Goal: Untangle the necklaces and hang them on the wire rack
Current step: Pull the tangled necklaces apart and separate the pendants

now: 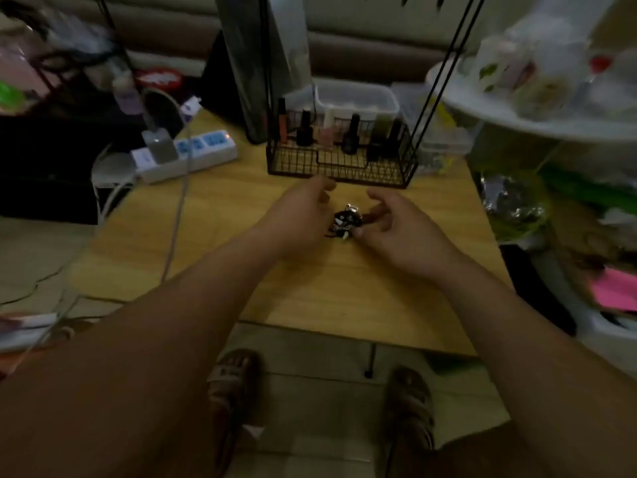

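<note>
On wooden table (213, 229) | necklaces (346, 222) between left hand (303, 215), right hand (403, 232); grip unclear | wire rack (341, 167) behind

We see bare bench (344, 298) near us; the wire rack (339, 165) and power strip (188, 155) block its far side.

Both forearms bare, extended forward and converging | left hand (303, 215) palm inward, fingers loosely curled | right hand (400, 232) facing it, fingers half-curled, thumb low; grip unclear
</note>
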Tool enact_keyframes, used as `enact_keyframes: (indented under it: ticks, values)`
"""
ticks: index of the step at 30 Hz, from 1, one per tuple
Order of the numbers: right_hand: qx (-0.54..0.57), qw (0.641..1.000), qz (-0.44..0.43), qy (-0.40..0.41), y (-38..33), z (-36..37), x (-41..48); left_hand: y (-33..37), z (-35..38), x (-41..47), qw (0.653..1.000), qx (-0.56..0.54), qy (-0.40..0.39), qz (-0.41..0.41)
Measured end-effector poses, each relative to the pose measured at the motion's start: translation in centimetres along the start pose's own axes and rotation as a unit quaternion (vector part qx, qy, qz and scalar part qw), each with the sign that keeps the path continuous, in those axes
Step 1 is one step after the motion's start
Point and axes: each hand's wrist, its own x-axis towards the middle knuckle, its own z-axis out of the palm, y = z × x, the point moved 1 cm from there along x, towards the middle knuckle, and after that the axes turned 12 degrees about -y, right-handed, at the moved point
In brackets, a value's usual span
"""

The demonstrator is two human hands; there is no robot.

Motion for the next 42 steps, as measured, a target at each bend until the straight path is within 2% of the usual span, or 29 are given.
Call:
enact_keyframes:
  ticks: [3,7,12,19,24,30,35,39,42]
  values:
    - [-0.037,0.998,-0.043,-0.005,0.0,0.1,1.7,-0.7,-0.7,1.9,1.000,0.005,-0.025,-0.002]
    - [-0.110,0.991,-0.059,-0.048,-0.5,-0.3,3.0,-1.1,-0.7,1.7,0.999,-0.004,-0.046,0.002]
    - [-0.093,0.993,-0.070,0.003,-0.3,0.1,3.3,-0.7,-0.2,0.6,1.000,0.018,-0.019,0.002]
    - [-0.075,0.995,-0.070,0.020,-0.2,1.0,2.1,-1.2,-0.4,-1.7,1.000,-0.003,0.004,-0.013]
    - [-0.063,0.994,-0.082,0.032,-0.5,2.0,0.7,-0.4,-1.1,-2.1,0.999,0.021,-0.033,-0.027]
    - [-0.057,0.990,-0.109,0.072,-0.3,2.9,-0.9,-0.7,0.0,-2.6,0.992,0.102,-0.068,0.042]
    - [0.014,0.994,-0.093,0.051,-0.4,2.0,-0.5,-0.7,-0.7,-1.7,0.992,0.094,-0.071,0.047]
    - [0.161,0.985,-0.054,0.005,-0.9,1.2,0.2,-0.6,-1.6,-1.1,0.995,-0.029,-0.084,0.032]
    - [0.224,0.974,-0.038,-0.010,-1.0,0.8,0.4,-0.7,-1.7,-0.6,0.991,-0.092,-0.093,0.020]
